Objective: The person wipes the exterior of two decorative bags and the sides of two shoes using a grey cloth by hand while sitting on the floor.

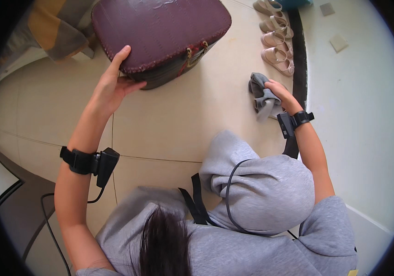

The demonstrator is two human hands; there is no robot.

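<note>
A large box-shaped stool or chest (162, 31) with a dark red, stitched leather-like top and darker sides stands on the tiled floor at the upper left. Red and tan cords hang at its near edge. My left hand (115, 81) is at its near left corner, thumb on the top and fingers spread below the rim; whether it grips is unclear. Toward the right, my right hand (279, 91) is closed on a crumpled grey cloth (264, 96), partly blurred, just above the floor and near the sandals.
Several pink sandals (278, 57) stand in a row along the black skirting (299, 62) of the pale wall (349, 114). A grey and yellow fabric (57, 31) hangs at upper left. Black cables run from the wrist-worn devices past my grey-clothed knees.
</note>
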